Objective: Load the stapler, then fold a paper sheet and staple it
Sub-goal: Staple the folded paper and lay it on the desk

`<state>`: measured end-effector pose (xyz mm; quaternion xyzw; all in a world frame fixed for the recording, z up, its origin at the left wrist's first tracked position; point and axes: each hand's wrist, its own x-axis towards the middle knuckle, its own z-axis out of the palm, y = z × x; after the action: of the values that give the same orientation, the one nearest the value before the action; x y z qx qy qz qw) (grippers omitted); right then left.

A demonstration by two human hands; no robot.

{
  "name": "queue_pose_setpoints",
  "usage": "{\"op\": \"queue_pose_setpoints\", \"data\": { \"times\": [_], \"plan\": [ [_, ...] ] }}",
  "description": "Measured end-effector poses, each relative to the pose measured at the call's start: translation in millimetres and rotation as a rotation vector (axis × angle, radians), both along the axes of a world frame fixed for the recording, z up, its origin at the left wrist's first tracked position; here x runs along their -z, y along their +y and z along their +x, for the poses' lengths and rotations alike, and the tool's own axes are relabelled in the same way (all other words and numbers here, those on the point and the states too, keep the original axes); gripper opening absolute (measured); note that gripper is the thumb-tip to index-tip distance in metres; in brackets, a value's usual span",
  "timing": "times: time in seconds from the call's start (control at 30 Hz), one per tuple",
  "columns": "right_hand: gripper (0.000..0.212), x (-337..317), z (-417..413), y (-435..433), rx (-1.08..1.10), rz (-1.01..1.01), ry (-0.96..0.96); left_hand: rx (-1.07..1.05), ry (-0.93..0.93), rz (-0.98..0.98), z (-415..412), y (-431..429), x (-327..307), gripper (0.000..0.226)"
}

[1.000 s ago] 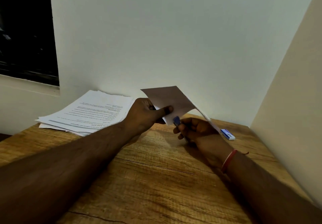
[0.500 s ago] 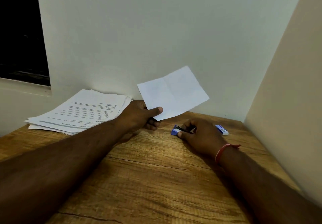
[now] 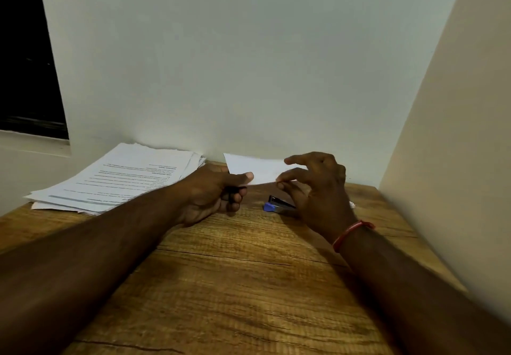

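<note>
Around: a pile of printed papers (image 3: 119, 180) lies on the far left of the table (image 3: 221, 285), against the back wall (image 3: 249, 64). A dark window (image 3: 25, 50) is up on the left. A second wall (image 3: 456, 147) closes in the right side.
In the way: the right hand (image 3: 318, 189) covers the back end of the stapler (image 3: 276, 205). A small white thing behind that hand is mostly hidden, and I cannot tell what it is.
Table: brown wood with long lines and a few cracks.
Folded paper (image 3: 257, 168): white, thin and flat, with straight edges. It is held up low over the far side of the table, close to the back wall.
Stapler: small, with a blue tip and a dark top. It lies on the table just under the right hand's fingers.
Wrist: a thin red band (image 3: 351, 233) goes round the right wrist.
Left hand (image 3: 218, 191): it pinches the paper's near left corner, thumb on top and fingers curled below.
Right hand: the fingers are bent and spread and hold nothing. One fingertip is at the paper's near edge, and I cannot tell if it touches.
</note>
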<state>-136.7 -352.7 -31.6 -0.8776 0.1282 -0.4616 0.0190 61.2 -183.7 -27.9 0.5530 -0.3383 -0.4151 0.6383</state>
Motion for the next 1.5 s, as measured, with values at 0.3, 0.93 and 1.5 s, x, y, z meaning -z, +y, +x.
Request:
{"op": "queue_pose_setpoints", "data": {
  "times": [0.3,0.93,1.5],
  "plan": [
    [0.022,-6.9,-1.1,6.6,0.011,0.29,-0.06,-0.43,-0.706,-0.064,5.3,0.7,3.7,0.068],
    [0.036,-3.2,-0.1,24.3,-0.07,0.229,0.112,-0.267,-0.969,-0.145,-16.3,2.0,-1.5,0.008],
    [0.029,-8.2,-1.5,12.5,-0.018,0.316,0.042,-0.284,-0.991,-0.162,-6.0,2.3,-1.8,0.006]
  ]
}}
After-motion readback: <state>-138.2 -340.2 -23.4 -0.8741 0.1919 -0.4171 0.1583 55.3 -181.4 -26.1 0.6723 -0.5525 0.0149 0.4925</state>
